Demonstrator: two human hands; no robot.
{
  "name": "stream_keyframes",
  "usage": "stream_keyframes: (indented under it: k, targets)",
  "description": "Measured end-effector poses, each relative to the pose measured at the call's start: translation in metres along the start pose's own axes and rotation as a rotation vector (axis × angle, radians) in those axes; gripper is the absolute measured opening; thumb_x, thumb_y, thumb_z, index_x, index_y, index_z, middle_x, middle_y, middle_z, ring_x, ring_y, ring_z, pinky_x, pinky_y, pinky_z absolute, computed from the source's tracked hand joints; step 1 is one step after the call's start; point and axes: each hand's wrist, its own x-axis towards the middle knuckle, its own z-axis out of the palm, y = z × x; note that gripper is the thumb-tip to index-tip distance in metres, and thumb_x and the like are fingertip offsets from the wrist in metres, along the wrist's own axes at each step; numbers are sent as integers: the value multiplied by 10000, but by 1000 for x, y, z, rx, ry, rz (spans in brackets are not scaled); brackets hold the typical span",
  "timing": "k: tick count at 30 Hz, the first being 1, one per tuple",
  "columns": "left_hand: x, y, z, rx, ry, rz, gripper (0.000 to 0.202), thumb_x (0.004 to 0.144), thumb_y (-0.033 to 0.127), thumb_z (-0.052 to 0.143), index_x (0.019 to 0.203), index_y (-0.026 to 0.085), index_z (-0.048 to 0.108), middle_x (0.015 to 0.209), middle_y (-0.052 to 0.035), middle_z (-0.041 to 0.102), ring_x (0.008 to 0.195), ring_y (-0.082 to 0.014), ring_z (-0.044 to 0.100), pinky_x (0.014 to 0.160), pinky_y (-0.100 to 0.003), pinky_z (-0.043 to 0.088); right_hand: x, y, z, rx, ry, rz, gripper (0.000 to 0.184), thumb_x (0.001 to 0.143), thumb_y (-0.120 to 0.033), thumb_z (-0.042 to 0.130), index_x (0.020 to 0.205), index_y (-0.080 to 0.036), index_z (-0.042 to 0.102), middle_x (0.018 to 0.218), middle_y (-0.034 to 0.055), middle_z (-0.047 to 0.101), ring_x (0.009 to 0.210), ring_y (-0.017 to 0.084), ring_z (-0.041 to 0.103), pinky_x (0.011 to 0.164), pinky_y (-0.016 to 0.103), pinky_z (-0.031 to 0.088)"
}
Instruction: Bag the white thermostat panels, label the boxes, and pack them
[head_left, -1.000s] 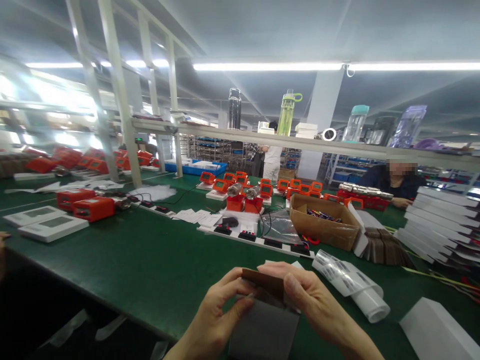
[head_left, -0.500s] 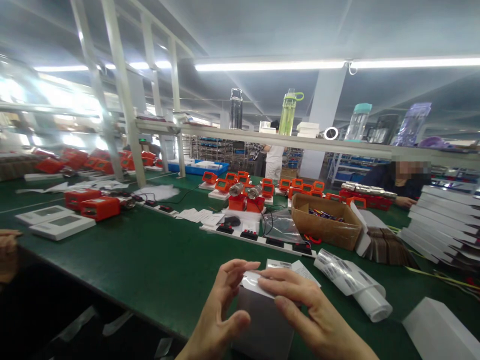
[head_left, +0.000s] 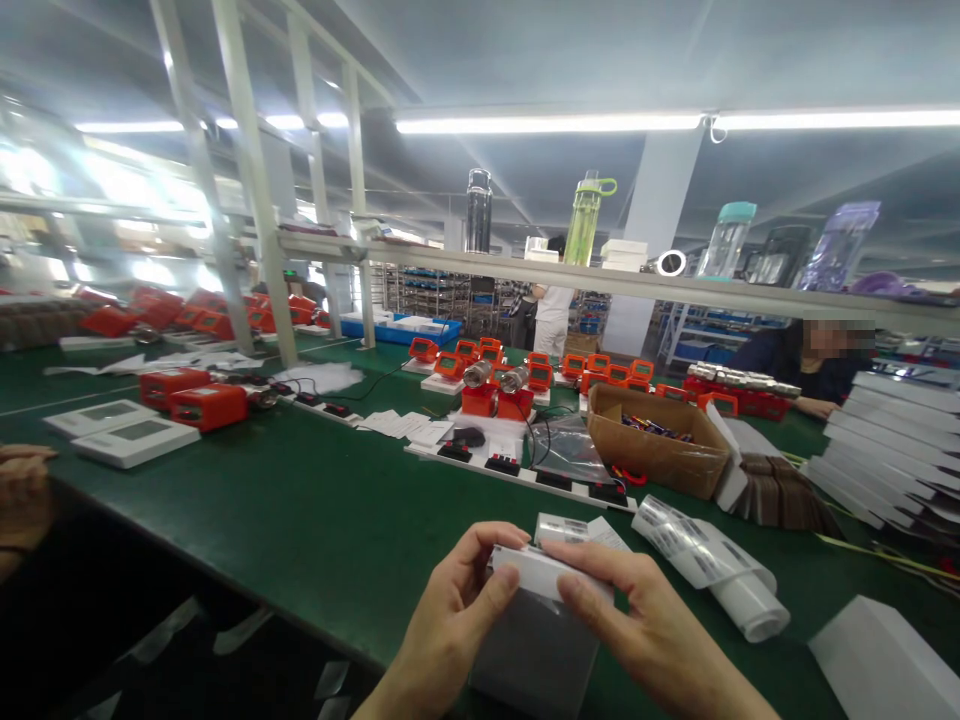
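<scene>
**Fingers of both hands pinched on the white flap of a small grey box**

The fingers of the left hand are bent together, thumb on top, pinching the near-left end of a white flap at the top of the small grey box. The right hand meets it from the other side, its forefinger laid flat along the flap and its thumb pressing the box's face below, so both hands are clamped on the one piece. The box is held low, just above the near edge of the green desk, close to the body.

To do this well, I judge the flap should be pressed evenly along its whole edge instead of at one corner, with the thumbs bracing the box walls so they do not bow, and the grip kept light enough not to crease the card.

Just beyond the box lie a few small white printed labels, and to the right a roll of label sheet lies on its side. Farther back stand an open cardboard carton, a row of black-and-red connectors and orange devices. A stack of white flat cartons fills the right; another person's hand rests at the left edge.
</scene>
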Motion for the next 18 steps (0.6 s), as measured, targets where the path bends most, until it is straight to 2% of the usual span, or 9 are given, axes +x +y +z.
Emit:
stream_keyframes:
  k: [7, 9, 12, 18]
  targets:
    - [-4, -4, 9, 19, 75, -14, 224, 867, 426, 588, 961, 223, 568, 846, 10, 561, 704, -108, 499, 612, -180, 413, 2, -13, 1, -1, -17, -57, 282, 932, -357, 511, 1148, -281, 674, 1079, 15, 708, 999, 221, 645, 844, 304, 509]
    - [-5, -6, 10, 54, 86, 35, 189, 888, 409, 560, 953, 231, 567, 841, 12, 551, 725, -112, 503, 625, -180, 411, 1, -13, 1, -9, -27, -87, 278, 943, -349, 495, 1148, -290, 673, 1001, 1, 724, 958, 203, 656, 814, 274, 512]
    - [-5, -9, 10, 118, 90, 173, 106, 919, 334, 522, 936, 248, 581, 912, 11, 553, 828, -121, 524, 716, -183, 416, 0, -12, 2, -34, -27, -142, 279, 952, -307, 481, 1160, -276, 665, 1003, 10, 718, 962, 186, 652, 844, 265, 504]
    - [0, -15, -1, 142, -25, 325, 109, 929, 276, 514, 982, 276, 609, 1039, 3, 565, 966, -139, 541, 793, -203, 408, -3, -5, 4, -154, -14, -182, 278, 969, -298, 451, 1182, -273, 628, 1147, 7, 666, 1068, 162, 602, 963, 288, 461]
